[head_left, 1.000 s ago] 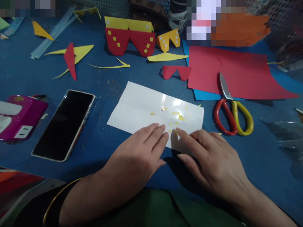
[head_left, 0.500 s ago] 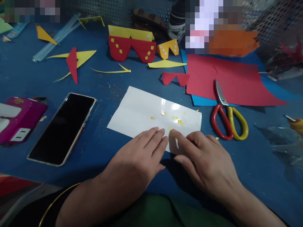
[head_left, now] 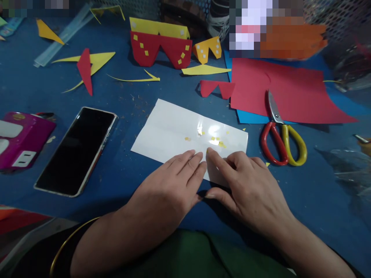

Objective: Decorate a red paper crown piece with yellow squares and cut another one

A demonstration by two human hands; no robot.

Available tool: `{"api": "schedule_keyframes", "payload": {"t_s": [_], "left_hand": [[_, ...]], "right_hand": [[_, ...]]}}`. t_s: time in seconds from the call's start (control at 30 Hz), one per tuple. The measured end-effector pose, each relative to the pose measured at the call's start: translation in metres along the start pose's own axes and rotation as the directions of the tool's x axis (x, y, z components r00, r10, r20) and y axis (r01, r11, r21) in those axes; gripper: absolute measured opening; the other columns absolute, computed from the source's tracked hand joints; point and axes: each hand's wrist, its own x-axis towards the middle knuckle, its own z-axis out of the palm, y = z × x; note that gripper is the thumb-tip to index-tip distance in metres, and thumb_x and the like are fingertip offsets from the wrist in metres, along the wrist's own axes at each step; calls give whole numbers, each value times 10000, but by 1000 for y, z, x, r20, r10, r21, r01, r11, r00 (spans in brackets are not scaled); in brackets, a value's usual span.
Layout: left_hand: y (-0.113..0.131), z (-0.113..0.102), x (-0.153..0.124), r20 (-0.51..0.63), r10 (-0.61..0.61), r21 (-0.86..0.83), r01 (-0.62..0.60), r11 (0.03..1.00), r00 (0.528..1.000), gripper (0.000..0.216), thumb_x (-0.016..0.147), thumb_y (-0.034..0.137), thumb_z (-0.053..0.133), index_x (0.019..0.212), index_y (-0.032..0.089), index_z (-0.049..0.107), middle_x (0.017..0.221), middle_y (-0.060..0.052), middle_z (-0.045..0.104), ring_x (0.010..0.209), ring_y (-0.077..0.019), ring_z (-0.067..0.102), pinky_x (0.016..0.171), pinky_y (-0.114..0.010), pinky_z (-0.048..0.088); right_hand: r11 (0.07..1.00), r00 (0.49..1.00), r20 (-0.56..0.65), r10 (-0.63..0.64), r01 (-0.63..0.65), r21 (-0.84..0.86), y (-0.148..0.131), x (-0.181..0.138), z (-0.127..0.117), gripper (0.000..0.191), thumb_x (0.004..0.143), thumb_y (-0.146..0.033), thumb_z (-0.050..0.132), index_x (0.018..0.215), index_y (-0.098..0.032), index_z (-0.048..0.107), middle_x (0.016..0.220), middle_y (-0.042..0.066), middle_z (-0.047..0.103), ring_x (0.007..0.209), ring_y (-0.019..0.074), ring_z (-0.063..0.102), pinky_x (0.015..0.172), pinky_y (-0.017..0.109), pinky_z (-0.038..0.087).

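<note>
We press left hand (head_left: pixel 171 181) and right hand (head_left: pixel 249 189) flat, fingers loose, gripping nothing, on near edge of white sheet (head_left: pixel 174 133) at surface centre. Yellow bits (head_left: pixel 216 141) at 12 o'clock of fingertips. Risk: sheet slides, bits scatter toward scissors (head_left: pixel 282 135) at 2 o'clock.

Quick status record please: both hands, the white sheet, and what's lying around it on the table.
left hand: flat, fingertips on near edge of white sheet
right hand: palm down, forefinger on sheet beside left fingertips
sheet: glossy, flat on blue table, small yellow bits scattered on it
right of sheet: scissors, blade on red paper
left of sheet: phone, screen dark
</note>
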Motion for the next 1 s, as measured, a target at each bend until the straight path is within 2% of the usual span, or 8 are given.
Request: {"api": "schedule_keyframes", "payload": {"t_s": [0.17,0.27,0.4,0.53,0.63,0.8,0.9,1.0], "left_hand": [[-1,-1,1,0,13,11,-13,1000,1000,442,1024,232,457,1359,-22,592,1418,-237,613,1318,-348,595,1098,-460,517],[-3,-1,0,-5,11,-4,-11,1000,1000,437,1008,226,488,1350,-23,596,1412,-234,620,1316,-342,597,1106,-451,508],[-5,-2,1,-25,38,-32,-38,999,999,435,998,252,540,1313,-41,608,1374,-240,647,1308,-329,602,1135,-429,474],[-6,-6,4,-1,-41,-119,41,992,999,418,976,300,606,1282,18,635,1336,-193,679,1285,-309,614,1125,-413,479],[-7,-7,5,-14,-105,-171,101,980,994,357,975,295,616,1247,67,656,1295,-152,704,1256,-289,626,1100,-411,497],[-11,-1,7,-93,-40,-233,17,972,995,200,940,220,656,1070,87,730,1182,-148,738,1155,-304,668,1009,-437,547],[-12,-1,10,-176,-101,-311,42,949,979,160,925,217,676,996,98,755,1142,-143,760,1115,-298,694,979,-435,557],[-8,-12,20,-276,-264,-467,111,877,924,136,913,229,690,964,135,774,1071,-102,792,1047,-248,727,944,-380,560]], "right_hand": [[999,999,-35,-27,29,44,2,-1,-4,713,1018,-651,235,1364,-139,591,826,72,575,702,212,540,648,345,406],[998,989,-147,-30,38,52,4,-3,-7,682,1026,-630,259,1283,-129,643,803,63,581,672,191,535,622,327,407],[994,914,-390,111,-105,39,8,-11,-8,356,1026,-390,507,1240,-156,669,816,46,623,697,169,577,617,313,413],[968,837,-487,248,-231,96,14,-20,-12,163,922,-246,675,1075,-221,725,842,32,657,713,168,598,614,305,432],[969,831,-501,241,-234,78,16,-26,-16,83,938,-265,658,936,-214,724,829,36,675,736,177,614,649,314,443],[981,920,-342,192,-173,85,9,-48,-11,184,992,-311,587,966,-198,730,843,30,696,742,174,623,691,321,441],[962,891,-367,267,-223,158,5,-70,-3,190,1003,-309,570,1010,-205,729,853,18,691,740,158,617,695,301,454],[942,863,-388,324,-254,221,5,-88,8,190,1005,-340,571,1003,-227,724,876,5,700,741,143,618,692,270,472]]}}
